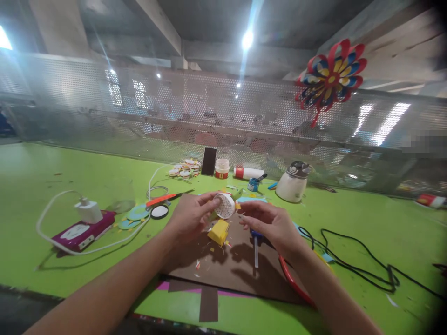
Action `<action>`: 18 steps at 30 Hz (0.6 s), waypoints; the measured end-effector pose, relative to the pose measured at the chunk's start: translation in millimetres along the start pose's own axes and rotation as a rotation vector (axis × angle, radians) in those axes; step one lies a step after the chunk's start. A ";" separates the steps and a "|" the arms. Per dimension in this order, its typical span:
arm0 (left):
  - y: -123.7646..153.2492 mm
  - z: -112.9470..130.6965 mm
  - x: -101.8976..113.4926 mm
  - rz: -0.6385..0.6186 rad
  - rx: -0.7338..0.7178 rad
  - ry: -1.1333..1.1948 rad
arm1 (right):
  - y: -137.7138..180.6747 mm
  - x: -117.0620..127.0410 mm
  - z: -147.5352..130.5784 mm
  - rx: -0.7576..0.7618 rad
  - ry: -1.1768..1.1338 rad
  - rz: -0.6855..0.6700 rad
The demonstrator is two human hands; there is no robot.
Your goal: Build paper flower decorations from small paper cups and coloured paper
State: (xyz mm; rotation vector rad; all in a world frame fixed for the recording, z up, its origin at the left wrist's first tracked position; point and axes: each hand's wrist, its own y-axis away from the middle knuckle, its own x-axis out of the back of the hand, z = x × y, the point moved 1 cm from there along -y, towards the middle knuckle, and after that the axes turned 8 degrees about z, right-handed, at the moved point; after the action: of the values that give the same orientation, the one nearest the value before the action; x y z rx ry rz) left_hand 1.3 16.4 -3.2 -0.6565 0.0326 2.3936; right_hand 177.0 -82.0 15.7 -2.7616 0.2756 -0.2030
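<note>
While both hands meet above a brown board (pixel 240 274) on the green tabletop (pixel 366 228), the left hand (pixel 190 216) has its fingers closed around a small white perforated disc (pixel 224 205), held up at the fingertips. Just beside the disc, the right hand (pixel 270 223) curls loosely, its fingers pinched together; what they grip is unclear. A yellow block (pixel 219 231) lies underneath.

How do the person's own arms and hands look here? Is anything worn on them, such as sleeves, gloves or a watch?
Both forearms are bare up to the picture's lower edge; no sleeves are in view. The left hand and the right hand wear no gloves. I see no ring, watch or wristband on the parts that show. No markings, tape or cables are on either arm.
</note>
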 end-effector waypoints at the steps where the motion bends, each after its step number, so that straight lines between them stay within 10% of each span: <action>1: -0.4 1.1 1.3 0.001 0.010 -0.002 | 0.2 0.2 -0.7 -0.010 0.031 0.006; 18: 5.6 17.6 0.1 -0.008 0.100 -0.027 | 30.0 51.0 -12.4 -0.159 0.491 0.032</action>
State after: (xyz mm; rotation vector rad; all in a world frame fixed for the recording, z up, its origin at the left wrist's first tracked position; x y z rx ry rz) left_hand -10.0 15.3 11.4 -0.5765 0.1371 2.3760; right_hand 219.4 -124.7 21.7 -2.8203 0.4761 -0.8888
